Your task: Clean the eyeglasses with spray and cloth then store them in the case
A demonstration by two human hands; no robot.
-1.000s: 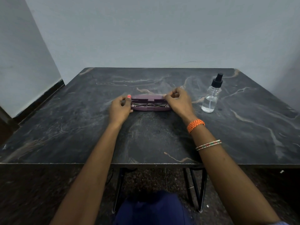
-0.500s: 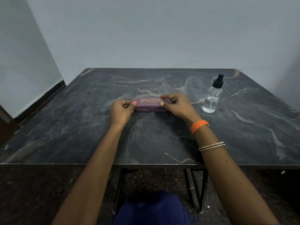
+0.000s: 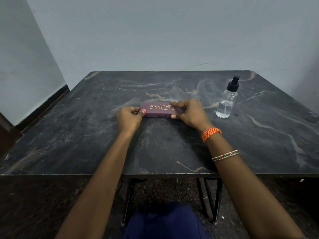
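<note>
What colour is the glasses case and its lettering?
The case is dull purple-maroon with gold lettering, seen clearly in the head view.

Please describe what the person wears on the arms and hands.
Both forearms are bare, without sleeves. The right wrist has an orange woven band and, higher up, a thin beaded bangle. The left hand has pink-red nail polish.

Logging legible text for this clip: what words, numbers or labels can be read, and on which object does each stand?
"PRINCE OPTICALS": gold print on the lid of the purple glasses case; the last letter is partly under the right hand.
"ROURKELA": lid, line below.
"M 988156...": lid, top line; small, the rest hidden by fingers.
Spray bottle: no label visible.
</note>
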